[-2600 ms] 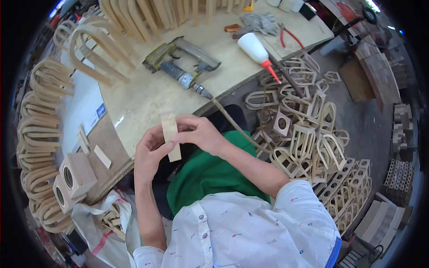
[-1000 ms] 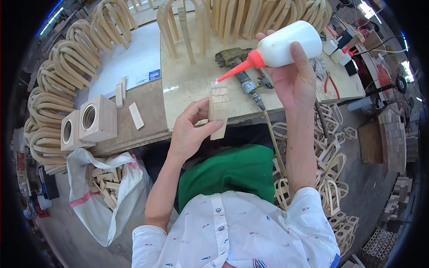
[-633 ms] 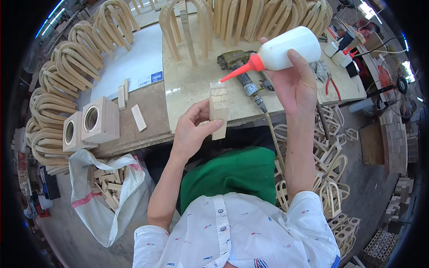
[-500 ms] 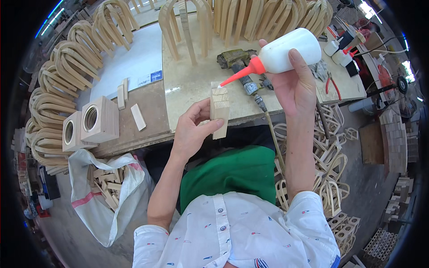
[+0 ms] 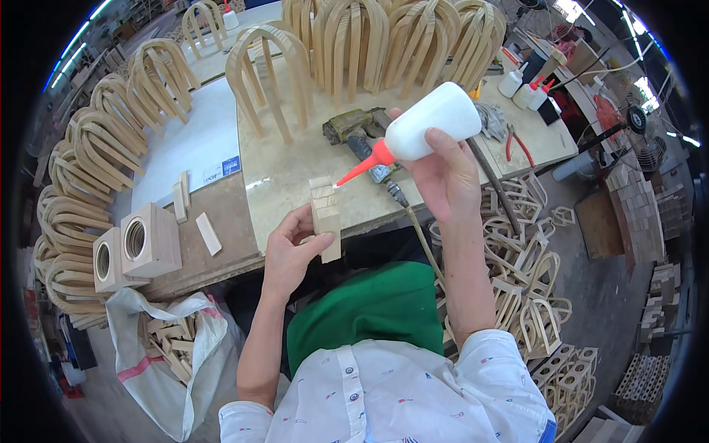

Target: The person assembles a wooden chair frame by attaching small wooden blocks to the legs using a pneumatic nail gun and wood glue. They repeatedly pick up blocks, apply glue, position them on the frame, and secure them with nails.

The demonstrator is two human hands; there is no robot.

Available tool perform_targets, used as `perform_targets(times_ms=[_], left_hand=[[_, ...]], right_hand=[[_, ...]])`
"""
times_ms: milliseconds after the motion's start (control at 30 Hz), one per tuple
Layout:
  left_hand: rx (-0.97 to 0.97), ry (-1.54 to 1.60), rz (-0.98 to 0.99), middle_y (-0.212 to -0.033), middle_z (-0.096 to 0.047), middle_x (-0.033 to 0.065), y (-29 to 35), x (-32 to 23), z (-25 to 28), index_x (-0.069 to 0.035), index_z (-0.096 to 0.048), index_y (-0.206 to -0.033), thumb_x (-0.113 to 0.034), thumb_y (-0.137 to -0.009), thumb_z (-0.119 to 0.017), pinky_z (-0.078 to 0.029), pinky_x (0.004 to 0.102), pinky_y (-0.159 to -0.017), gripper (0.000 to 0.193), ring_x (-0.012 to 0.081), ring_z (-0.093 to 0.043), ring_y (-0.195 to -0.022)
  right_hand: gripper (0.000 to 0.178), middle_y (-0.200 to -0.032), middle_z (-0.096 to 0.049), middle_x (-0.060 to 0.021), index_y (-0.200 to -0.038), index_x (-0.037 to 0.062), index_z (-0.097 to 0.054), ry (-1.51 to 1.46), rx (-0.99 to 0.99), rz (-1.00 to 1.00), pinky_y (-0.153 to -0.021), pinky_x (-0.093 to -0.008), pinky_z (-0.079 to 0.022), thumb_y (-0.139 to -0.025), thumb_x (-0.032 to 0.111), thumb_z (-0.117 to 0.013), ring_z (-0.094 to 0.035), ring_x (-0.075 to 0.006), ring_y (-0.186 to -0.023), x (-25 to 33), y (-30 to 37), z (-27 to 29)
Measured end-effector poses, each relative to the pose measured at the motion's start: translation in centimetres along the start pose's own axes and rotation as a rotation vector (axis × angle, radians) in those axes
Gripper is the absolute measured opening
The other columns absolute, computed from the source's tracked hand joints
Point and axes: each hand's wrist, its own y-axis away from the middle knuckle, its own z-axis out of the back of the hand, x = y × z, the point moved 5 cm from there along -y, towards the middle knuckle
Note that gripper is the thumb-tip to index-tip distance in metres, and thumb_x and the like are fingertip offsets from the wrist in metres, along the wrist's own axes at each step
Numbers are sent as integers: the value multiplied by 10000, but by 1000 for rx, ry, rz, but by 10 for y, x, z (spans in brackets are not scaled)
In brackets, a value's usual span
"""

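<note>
My left hand [image 5: 289, 249] grips a small stack of light wooden blocks [image 5: 326, 221], held upright just in front of the table edge. The thumb presses on its near face; the fingers wrap behind its left side. In my right hand [image 5: 445, 171] is a white squeeze glue bottle [image 5: 436, 122] with a red nozzle, tipped down to the left. The nozzle tip is close to the upper right of the blocks, where a little white glue seems to show. Whether the tip touches the wood, I cannot tell.
A nail gun [image 5: 362, 140] with a hose lies on the table [image 5: 284, 181]. Bent wooden arches [image 5: 351, 48] stand along the back and left. Two holed wooden blocks [image 5: 150, 240] sit at the left edge, above a sack [image 5: 203, 365] of offcuts. Red-handled pliers [image 5: 519, 146] lie at right.
The view has shifted, so the table and both hands appear further left and lower. The nozzle has moved from the top end of the blocks to beside their upper right side.
</note>
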Motion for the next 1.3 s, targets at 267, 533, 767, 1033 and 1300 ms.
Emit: perform_targets(times_ms=[267, 533, 767, 1033, 1300], left_hand=[[36, -19, -26, -1065, -666, 105, 0, -13, -9, 51, -516, -1293, -78, -772, -737, -481, 310, -899, 580, 155, -624, -978], [54, -18, -23, -1058, -666, 110, 2, -19, -13, 58, -517, -1289, -61, -775, -734, -498, 299, -869, 570, 149, -631, -953], [56, -10, -27, -1062, -667, 110, 1, -19, -13, 54, -518, -1291, -51, -780, -725, -491, 298, -886, 561, 145, -631, -955], [50, -35, -22, -1058, -671, 108, 1, -18, -11, 45, -520, -1296, -58, -777, -726, -476, 306, -914, 568, 148, -632, -957], [50, -1, -15, -1061, -670, 111, 2, -18, -11, 41, -521, -1297, -44, -777, -721, -491, 297, -887, 564, 148, -637, -955]], right_hand=[[510, -1232, -547, -200, -1319, -4, -401, 38, 5, 99, -1025, -498, -441, -890, 126, -644, -534, -381, -1181, -4, 0, -4], [460, -1197, -567, -189, -1272, -16, -435, 96, -16, 131, -1002, -485, -467, -895, 141, -647, -566, -359, -1142, -11, 2, -3], [427, -1160, -587, -190, -1243, -26, -461, 129, -29, 144, -978, -467, -487, -900, 152, -644, -584, -335, -1120, -12, 3, 0], [414, -1137, -600, -186, -1232, -29, -469, 145, -56, 149, -961, -454, -503, -906, 157, -642, -596, -328, -1104, -15, 3, 3], [384, -1081, -605, -112, -1172, -23, -505, 66, -100, 160, -875, -390, -562, -861, 97, -695, -636, -227, -987, -16, 3, 4]])
